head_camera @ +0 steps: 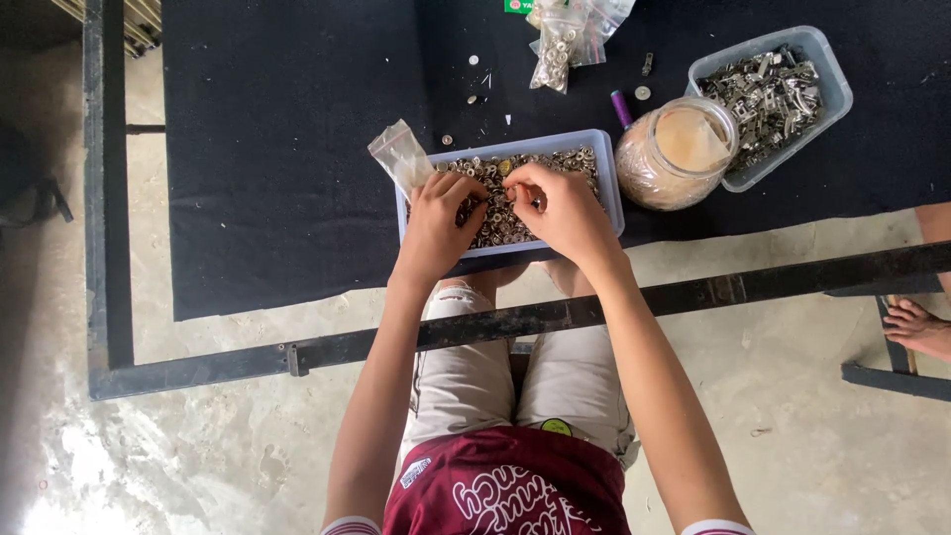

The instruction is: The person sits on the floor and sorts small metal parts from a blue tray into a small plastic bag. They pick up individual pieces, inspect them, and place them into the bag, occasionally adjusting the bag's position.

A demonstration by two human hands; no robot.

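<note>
Both hands over tray (606, 173) of small metal rings: left hand (434, 223) w/ fingers curled in the pile, right hand (565, 213) pinching one. Tray near full, small bag (400, 154) beside looks empty.

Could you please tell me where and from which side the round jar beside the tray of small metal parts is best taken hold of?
Probably by the jar's rounded side wall, from its near side: it bulges wide, and containers crowd its far side.

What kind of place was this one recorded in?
Probably a small, informal workshop for sorting or assembling tiny metal parts. A glass table with a dark mat stands on bare concrete floor, and both hands work in a plastic tray of small metal rings, beside a second tub of hardware.
</note>
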